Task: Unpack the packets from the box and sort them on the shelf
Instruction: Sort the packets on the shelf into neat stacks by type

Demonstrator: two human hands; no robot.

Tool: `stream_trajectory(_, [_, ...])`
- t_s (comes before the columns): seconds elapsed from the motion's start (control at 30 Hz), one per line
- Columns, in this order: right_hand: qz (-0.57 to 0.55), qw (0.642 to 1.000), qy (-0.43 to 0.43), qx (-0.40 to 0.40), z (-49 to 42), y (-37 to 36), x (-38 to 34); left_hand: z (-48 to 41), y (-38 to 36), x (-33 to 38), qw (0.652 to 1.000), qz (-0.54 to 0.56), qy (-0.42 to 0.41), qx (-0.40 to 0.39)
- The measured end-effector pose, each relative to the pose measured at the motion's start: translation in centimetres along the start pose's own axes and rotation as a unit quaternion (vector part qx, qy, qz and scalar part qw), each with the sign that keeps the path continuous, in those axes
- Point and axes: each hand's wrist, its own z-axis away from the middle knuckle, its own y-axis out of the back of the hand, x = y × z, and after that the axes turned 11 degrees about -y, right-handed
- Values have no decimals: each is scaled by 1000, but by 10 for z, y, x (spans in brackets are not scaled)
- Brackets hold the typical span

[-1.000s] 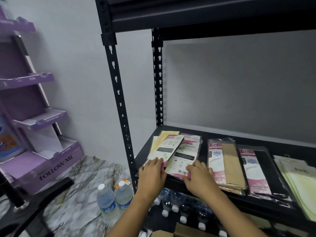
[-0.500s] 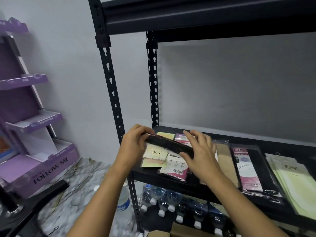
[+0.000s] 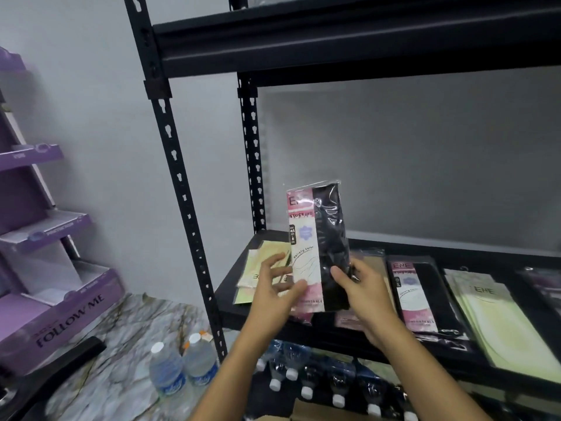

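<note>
Head view: both hands hold one packet upright in the air, just in front of and above the left end of the black shelf. The packet is clear plastic, with a pink and white card on its left half and something black filling its right half. The left hand grips the lower left edge, thumb lying across the front of the card and the other fingers spread behind it. The right hand grips the lower right edge, thumb on the black half and fingers curled round the back.

More packets lie flat on the shelf board below. The yellow packets lie at the left end, partly hidden by the left hand. A beige packet shows just behind the right hand. To the right of that is a pink and black packet, the same kind as the one held. Further right is a stack of pale green packets.

Under the shelf stands a row of capped bottles, and two water bottles stand on the marbled floor beside the shelf post. A cardboard box shows at the bottom edge, and a purple cardboard stand stands on the left.
</note>
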Motion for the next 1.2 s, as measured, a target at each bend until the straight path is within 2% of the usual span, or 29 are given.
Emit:
stream_trajectory(0.13, [-25, 998, -63, -9, 7, 15, 11, 9, -31, -10, 999, 32, 2, 16])
stream_trajectory(0.33, [35, 997, -24, 66, 18, 49, 18, 15, -60, -10, 1000, 2, -8, -12])
stream_trajectory(0.5, [93, 984, -13, 151, 18, 88, 20, 8, -102, -10, 992, -113, -23, -58])
stream_trajectory(0.6, [139, 975, -17, 170, 18, 116, 22, 2, -134, -9, 981, -168, -12, -93])
stream_trajectory(0.67, [170, 969, -22, 179, 14, 136, 27, -2, -155, -12, 967, -227, -3, -115])
stream_trajectory(0.77, [205, 959, -30, 192, 6, 160, 33, -11, -184, -19, 926, -347, -7, -146])
stream_trajectory(0.9, [238, 947, -51, 209, -7, 174, 43, -18, -206, -21, 884, -431, -15, -181])
stream_trajectory(1.03, [287, 928, -94, 217, -19, 181, 62, -17, -213, -33, 821, -517, -2, -241])
stream_trajectory(1.2, [310, 918, -103, 223, -25, 181, 74, -14, -211, -36, 800, -551, -35, -235])
